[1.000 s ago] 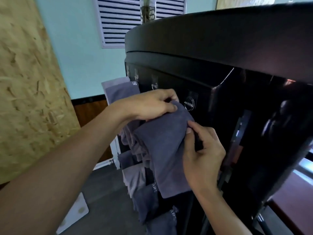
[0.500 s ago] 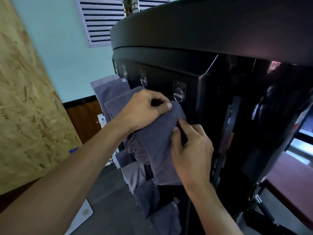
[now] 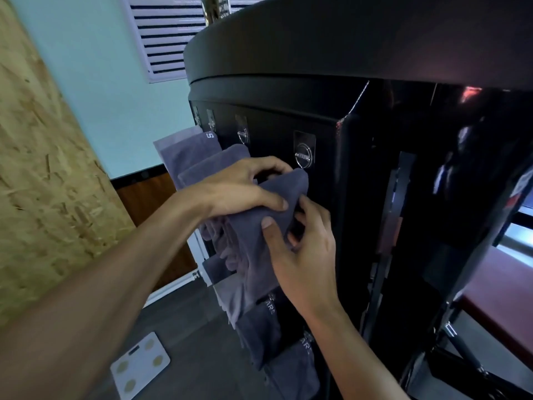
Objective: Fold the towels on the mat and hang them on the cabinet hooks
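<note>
Grey terry towel (image 3: 277,197), soft and bunched, now raised closer beneath the clear adhesive hook (image 3: 303,151) on the glossy black cabinet (image 3: 375,183). Left hand (image 3: 245,187) grips its top fold; right hand (image 3: 302,249) pinches its edge. More grey towels (image 3: 184,151) hang alongside.

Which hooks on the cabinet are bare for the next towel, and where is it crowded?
Bare: the near hook above the held towel, and the next hook. Crowded: the far end, where hung towels overlap downward.
</note>
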Tool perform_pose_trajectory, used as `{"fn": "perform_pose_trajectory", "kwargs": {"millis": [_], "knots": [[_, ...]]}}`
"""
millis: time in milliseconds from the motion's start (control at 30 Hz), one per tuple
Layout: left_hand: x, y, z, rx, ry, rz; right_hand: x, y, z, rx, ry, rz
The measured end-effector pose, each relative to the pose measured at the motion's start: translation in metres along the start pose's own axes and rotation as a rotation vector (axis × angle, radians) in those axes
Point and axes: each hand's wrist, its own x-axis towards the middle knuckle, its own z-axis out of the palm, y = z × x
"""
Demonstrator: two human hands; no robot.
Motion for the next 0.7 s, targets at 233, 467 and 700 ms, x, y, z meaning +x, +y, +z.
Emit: {"fn": "perform_pose_trajectory", "kwargs": {"millis": [233,467,700], "knots": [[0.004,-0.003,-0.006,0.084,-0.102,-0.01,0.005,0.003,0.008,-0.02,0.053,0.007],[-0.003,-0.002,-0.006,0.256,-0.046,0.011,0.007,0.001,0.0,-0.062,0.015,0.005],[-0.059,0.006,0.002,0.587,0.368,0.25,0.001,-0.017,-0.04,-0.127,0.004,-0.207]]}}
